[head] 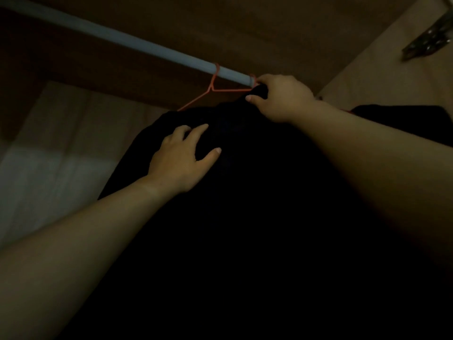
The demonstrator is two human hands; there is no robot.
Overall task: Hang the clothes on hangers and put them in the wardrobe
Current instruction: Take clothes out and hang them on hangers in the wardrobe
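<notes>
At the grey metal rail point(122, 39) the black cloth garment point(245, 204), judged nearly hung, is gripped by the right hand point(282, 99), the left hand point(181, 160) spread flat on it.

Single head cam, angled up into wardrobe point(245, 25), close on black garment point(245, 217)

Very dim, with a brownish cast. Brightest on a pale white surface point(41, 182) at left and a grey round metal rail point(137, 42). No detail within the black hanging garment point(245, 229). Soft, slightly blurred, bent toward edges.
</notes>
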